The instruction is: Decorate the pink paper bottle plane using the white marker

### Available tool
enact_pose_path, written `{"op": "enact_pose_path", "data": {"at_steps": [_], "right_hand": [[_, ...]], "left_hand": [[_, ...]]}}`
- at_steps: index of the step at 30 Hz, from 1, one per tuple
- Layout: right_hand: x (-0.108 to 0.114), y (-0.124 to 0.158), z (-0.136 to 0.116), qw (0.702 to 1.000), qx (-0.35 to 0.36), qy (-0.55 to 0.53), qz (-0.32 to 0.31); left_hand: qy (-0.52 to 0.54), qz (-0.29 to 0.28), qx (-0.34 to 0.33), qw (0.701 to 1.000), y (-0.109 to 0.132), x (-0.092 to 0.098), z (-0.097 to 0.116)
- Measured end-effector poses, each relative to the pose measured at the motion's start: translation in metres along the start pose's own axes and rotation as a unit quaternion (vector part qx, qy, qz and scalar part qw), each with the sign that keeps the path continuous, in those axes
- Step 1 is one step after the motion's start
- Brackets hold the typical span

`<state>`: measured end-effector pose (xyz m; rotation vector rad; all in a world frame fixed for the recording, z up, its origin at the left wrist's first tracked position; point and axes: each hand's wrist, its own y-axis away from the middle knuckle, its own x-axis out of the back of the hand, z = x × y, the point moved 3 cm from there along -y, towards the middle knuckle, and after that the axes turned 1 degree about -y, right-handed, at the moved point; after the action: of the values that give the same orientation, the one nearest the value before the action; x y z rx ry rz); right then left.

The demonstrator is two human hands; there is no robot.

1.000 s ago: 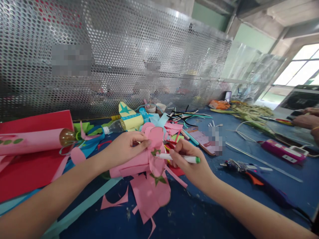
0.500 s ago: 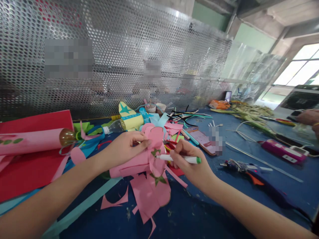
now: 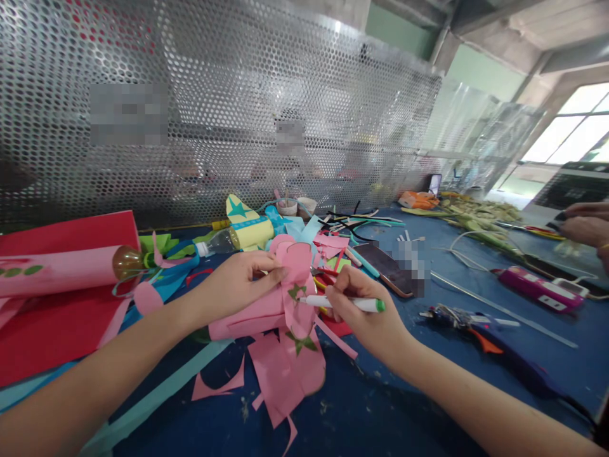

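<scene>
Table layout: paper figure [image 3: 299,314] at centre, between the left hand [image 3: 252,279] and right hand [image 3: 368,317].
Marker [image 3: 359,304] in right hand, tip at the figure. Cut paper sheet [image 3: 276,374] on table [image 3: 371,412], on the near side of the figure. Far left: covered bottle [image 3: 57,270] over card sheet [image 3: 71,330]. Behind the figure: second bottle [image 3: 252,233], then cups [image 3: 287,206] before perforated screen [image 3: 238,95]. Phone [image 3: 387,266] behind and right of right hand. Right side: glue gun [image 3: 509,355] near, power strip [image 3: 533,289] beyond it, plant strips [image 3: 480,212] far; co-worker's hand [image 3: 585,223] at far right.
</scene>
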<state>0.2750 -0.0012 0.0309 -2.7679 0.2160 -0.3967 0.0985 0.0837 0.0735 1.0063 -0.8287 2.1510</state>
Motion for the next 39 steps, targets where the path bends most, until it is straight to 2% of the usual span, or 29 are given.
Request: {"op": "enact_pose_path", "data": {"at_steps": [14,39], "right_hand": [[0.0021,0.0001,0.0003,1.000,0.000,0.021,0.012],[-0.0009,0.0002,0.0037,1.000,-0.003,-0.023,-0.003]], "left_hand": [[-0.001,-0.005,-0.003,1.000,0.0000,0.0002,0.0012],[0.002,-0.007,-0.001,1.000,0.0001,-0.0003,-0.0003]]}}
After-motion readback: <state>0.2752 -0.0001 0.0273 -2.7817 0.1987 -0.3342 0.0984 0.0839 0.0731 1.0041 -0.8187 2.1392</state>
